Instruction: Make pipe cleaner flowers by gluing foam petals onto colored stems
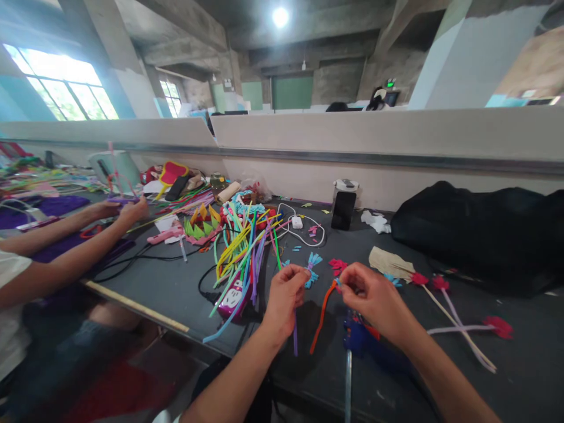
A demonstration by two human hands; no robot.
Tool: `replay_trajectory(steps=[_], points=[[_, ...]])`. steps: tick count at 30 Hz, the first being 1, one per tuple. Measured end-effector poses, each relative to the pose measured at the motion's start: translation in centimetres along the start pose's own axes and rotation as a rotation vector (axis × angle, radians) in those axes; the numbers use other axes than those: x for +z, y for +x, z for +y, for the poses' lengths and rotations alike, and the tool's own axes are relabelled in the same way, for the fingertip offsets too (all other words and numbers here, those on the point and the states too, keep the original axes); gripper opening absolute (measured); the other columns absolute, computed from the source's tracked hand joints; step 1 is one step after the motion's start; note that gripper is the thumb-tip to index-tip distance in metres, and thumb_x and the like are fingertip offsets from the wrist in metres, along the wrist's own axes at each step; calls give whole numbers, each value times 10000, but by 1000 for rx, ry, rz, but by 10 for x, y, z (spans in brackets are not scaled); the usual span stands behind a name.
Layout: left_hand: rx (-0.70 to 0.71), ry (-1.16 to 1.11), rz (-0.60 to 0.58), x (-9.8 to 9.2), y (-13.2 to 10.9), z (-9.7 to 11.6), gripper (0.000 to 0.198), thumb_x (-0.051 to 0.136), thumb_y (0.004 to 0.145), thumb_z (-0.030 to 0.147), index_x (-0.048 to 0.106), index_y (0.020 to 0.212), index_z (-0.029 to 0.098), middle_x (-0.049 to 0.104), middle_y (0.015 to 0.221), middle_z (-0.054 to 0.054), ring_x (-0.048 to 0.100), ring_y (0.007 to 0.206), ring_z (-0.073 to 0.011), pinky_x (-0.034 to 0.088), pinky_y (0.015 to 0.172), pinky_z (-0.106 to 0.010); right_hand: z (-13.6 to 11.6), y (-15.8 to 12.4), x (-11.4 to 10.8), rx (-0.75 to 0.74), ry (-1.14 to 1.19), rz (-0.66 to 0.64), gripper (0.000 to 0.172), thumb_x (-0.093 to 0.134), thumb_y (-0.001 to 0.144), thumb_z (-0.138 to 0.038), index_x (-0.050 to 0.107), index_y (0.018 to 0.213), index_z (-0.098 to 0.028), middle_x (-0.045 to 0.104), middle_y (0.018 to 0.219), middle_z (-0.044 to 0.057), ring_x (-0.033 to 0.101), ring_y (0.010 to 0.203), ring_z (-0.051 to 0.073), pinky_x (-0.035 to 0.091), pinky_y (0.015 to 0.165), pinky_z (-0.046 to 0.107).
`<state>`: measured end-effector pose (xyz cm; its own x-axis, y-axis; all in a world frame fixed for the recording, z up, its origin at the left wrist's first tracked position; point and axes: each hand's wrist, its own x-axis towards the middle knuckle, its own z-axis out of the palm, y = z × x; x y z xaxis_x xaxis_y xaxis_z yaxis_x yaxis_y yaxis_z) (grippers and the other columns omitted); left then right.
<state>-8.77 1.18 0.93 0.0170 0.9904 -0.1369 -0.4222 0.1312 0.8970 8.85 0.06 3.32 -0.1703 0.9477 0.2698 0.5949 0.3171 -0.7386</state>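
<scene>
My left hand (286, 296) pinches a purple pipe cleaner (295, 338) just below a light blue flower (312, 269) with a purple middle. The stem hangs down past my palm. To its right, the thumb and fingers of my right hand (372, 296) are pinched together at a small blue piece (338, 282), partly hidden by the fingertips. An orange pipe cleaner (322, 317) runs down from that spot; whether the fingers hold it I cannot tell. Red petals (338, 267) lie just beyond. Below my right hand is a blue tool (355, 332) with a grey rod, partly hidden.
Several colourful pipe cleaners (240, 252) lie across a purple power strip (234, 301) on the left. Finished red flowers (497, 326) rest at right, near a black bag (476, 235). A phone (343, 210) stands behind. A co-worker's hands (127, 208) work at far left.
</scene>
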Motion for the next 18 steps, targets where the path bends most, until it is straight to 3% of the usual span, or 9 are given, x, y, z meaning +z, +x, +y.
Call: replay_trajectory(steps=[6,12,18], points=[[44,203,41,21,-15,-1,157,735,626,290,660,668,160,441,493,66,289,413,-41,185,405,-198,0,-26,-23,8,46,55,99,542,808,-267,630,824,-225,659,704,-7,572,539,124,466,512,228],[138,318,22,35,-21,-11,133,730,659,303,719,675,171,561,559,20,422,513,-86,309,503,-212,2,-27,-40,-178,-93,51,202,466,901,-256,660,954,-257,683,954,16,636,881,159,489,738,254],[182,357,11,37,-20,-21,130,723,676,288,720,694,159,629,648,-14,500,608,-119,370,589,-225,12,-29,-37,-201,-198,138,166,490,909,-263,616,1013,-235,674,943,27,617,873,172,476,794,297]])
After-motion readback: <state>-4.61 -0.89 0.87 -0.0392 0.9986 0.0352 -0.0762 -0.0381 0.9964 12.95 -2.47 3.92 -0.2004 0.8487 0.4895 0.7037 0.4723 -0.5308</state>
